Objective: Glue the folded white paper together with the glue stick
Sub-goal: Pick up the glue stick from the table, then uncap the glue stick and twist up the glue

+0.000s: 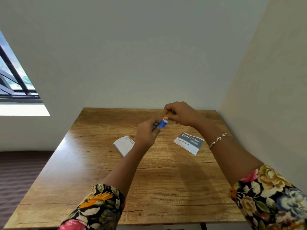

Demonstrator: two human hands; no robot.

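Note:
A small blue glue stick with a white end is held up above the wooden table. My left hand grips its lower part. My right hand is curled over its upper white end, which is partly hidden under the fingers. The folded white paper lies flat on the table, to the left of and below my left hand, with a little small print near its far edge. My left forearm covers the paper's right corner.
A printed card reading "1524 Kitchen, Organize Bread" lies on the table to the right. Walls close off the table at the back and on the right. A window is at the far left, and dark floor lies beyond the table's left edge.

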